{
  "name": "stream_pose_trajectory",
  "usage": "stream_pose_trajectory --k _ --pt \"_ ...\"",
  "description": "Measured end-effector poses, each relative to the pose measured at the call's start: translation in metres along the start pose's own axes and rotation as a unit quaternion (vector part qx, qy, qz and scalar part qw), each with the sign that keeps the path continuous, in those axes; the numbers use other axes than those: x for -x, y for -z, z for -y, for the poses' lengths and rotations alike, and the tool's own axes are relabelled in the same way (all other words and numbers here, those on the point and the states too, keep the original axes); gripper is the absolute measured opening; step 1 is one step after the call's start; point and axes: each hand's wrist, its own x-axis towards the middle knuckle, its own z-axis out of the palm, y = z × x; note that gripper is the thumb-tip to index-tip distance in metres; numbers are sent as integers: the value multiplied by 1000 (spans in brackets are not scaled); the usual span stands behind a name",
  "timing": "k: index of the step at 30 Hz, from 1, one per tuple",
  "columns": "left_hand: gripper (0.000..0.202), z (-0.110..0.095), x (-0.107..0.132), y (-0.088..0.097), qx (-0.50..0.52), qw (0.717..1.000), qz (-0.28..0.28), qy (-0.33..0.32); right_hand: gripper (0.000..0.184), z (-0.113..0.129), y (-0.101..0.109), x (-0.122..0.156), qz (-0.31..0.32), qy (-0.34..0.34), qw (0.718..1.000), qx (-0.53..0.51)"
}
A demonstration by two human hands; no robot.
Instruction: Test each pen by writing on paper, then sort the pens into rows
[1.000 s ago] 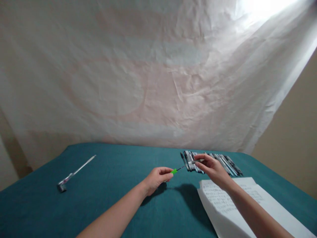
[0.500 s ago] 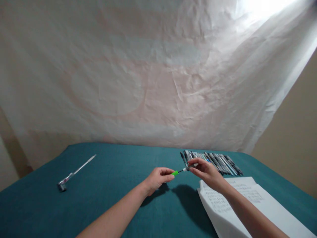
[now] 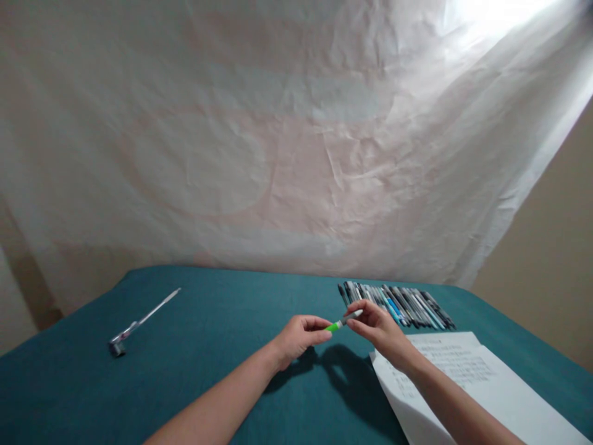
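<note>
My left hand (image 3: 299, 337) pinches the green end piece (image 3: 332, 327) of a thin pen, held just above the teal tablecloth (image 3: 199, 364). My right hand (image 3: 377, 327) grips the pen's pale barrel (image 3: 351, 319), so both hands meet at the pen and almost touch. Behind my right hand lies a row of several dark pens (image 3: 398, 304), side by side on the cloth.
A sheet of white paper with handwriting (image 3: 463, 383) lies at the right under my right forearm. A clear pen with a metal clip (image 3: 139, 322) rests far left on the cloth. A crumpled white sheet hangs behind the table.
My right hand slid left along the pen toward my left hand. The dark thin part between the green end and the barrel is no longer visible; the two hands are now close together.
</note>
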Motion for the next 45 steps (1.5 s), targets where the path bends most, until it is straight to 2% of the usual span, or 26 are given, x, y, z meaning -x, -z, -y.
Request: stream_pose_trajectory --k 9,23,34,45 --pt "36 4 -1 0 6 1000 5 -10 32 -4 -1 5 1 -33 999 -16" --pt "39 2 0 0 -26 1000 -6 5 25 -11 5 5 28 -13 998 -59" --pt "37 2 1 -1 -21 999 -27 4 23 -18 5 3 15 -22 998 -55" --pt "37 7 -1 1 -22 1000 -9 -8 25 -21 4 4 0 -26 1000 -9"
